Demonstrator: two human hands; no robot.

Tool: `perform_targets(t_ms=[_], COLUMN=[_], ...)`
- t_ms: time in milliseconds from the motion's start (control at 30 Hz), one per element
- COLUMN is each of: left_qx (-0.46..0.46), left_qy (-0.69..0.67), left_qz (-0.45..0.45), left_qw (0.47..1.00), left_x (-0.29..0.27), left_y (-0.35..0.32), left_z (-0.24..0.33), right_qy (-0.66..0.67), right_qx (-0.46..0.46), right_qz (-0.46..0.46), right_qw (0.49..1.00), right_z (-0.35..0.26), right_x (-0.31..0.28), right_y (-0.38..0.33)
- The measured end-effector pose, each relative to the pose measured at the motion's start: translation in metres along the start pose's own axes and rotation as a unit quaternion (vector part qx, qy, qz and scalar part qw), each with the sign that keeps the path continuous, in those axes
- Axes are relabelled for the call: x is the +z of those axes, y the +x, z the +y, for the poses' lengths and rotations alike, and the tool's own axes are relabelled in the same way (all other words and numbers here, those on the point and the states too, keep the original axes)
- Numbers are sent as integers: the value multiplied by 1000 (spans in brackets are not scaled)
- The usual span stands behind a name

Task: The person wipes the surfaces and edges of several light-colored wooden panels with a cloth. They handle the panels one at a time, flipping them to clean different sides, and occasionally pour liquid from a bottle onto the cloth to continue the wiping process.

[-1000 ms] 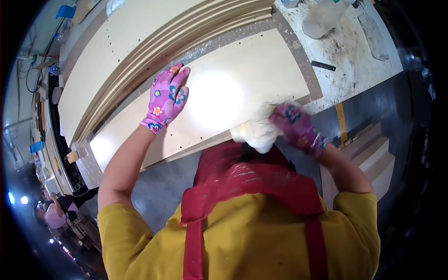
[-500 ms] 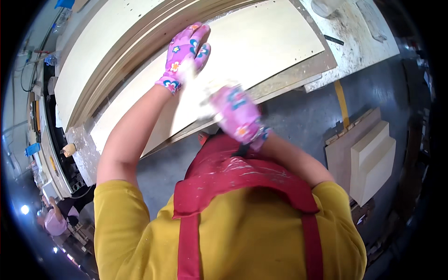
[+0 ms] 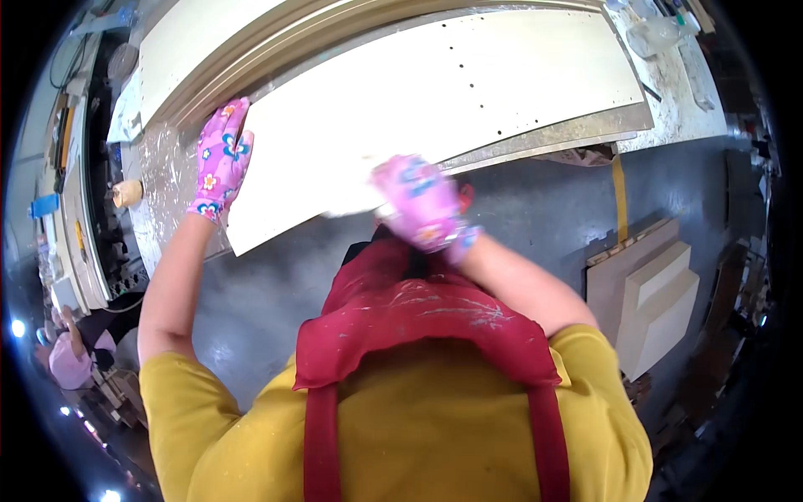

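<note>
A long pale board [image 3: 351, 109] with several small dark holes lies across the workbench in front of me. At the board's left end my left hand [image 3: 222, 159], in a pink flowered glove, rests flat along the edge with its fingers stretched out and thumb apart. Over the board's near edge, right of its left end, is my right hand [image 3: 418, 201] in a matching glove. It is closed and blurred by motion. A white, rag-like bundle [image 3: 353, 197] sticks out from its left side, also smeared, and hangs against the near edge.
Behind the board lies a stack of similar panels [image 3: 251, 58]. A clear plastic bottle [image 3: 657, 35] is on the stained white table to the right. Cream box-shaped pieces [image 3: 661, 309] lean low at right. A person [image 3: 74, 356] is far off at left.
My left hand has moved left and nearer, from the board's far side to its left end. The board now appears further right. The right hand stays by the near edge, still blurred.
</note>
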State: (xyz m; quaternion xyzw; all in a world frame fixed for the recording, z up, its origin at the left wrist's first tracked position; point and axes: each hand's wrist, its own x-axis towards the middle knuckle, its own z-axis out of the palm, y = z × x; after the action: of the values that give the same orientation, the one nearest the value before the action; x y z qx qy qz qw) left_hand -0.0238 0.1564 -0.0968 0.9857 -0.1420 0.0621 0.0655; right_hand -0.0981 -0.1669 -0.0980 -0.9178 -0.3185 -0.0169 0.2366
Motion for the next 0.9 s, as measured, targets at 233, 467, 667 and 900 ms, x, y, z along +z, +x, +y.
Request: perform_targets(t_ms=[233, 467, 667, 900], left_qx=[6, 11, 12, -8], left_qy=[-48, -44, -36, 2], left_qz=[35, 23, 24, 5], left_qw=[998, 999, 999, 1000], left_x=[0, 5, 2, -2], left_y=[-6, 3, 0, -2], left_z=[-6, -5, -1, -4], right_qy=[-98, -59, -165, -52], right_qx=[150, 71, 185, 41], right_qz=[93, 10, 107, 17], right_qw=[979, 996, 963, 998], right_z=[100, 18, 145, 47], right_x=[-82, -31, -93, -52], right_y=[-36, -12, -65, -11])
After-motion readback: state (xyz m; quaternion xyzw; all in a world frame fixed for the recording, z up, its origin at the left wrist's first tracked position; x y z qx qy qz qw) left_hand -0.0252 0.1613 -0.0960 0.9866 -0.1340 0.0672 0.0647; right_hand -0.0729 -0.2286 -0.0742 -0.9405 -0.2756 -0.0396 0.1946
